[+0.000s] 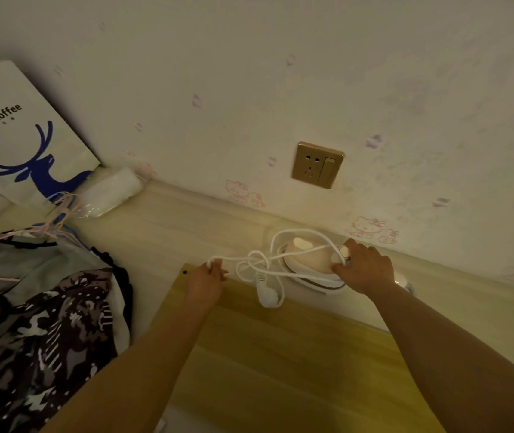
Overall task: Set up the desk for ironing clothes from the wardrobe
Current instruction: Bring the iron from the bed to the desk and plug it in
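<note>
Desk w/ iron by wall, L hand pinching cord, R hand gripping iron

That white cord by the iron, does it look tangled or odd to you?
Yes. The white cord is looped into a loose knot beside the iron, its plug lying unplugged on the desk below the wall socket.

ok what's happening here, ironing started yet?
Not yet. A person is untangling the white power cord of a small white and cream iron by the wall. The left hand pinches a loop of cord; the right hand holds the iron's end. The white plug lies loose on the yellow wooden board, not in the gold wall socket. Patterned clothes on hangers wait at left.
</note>
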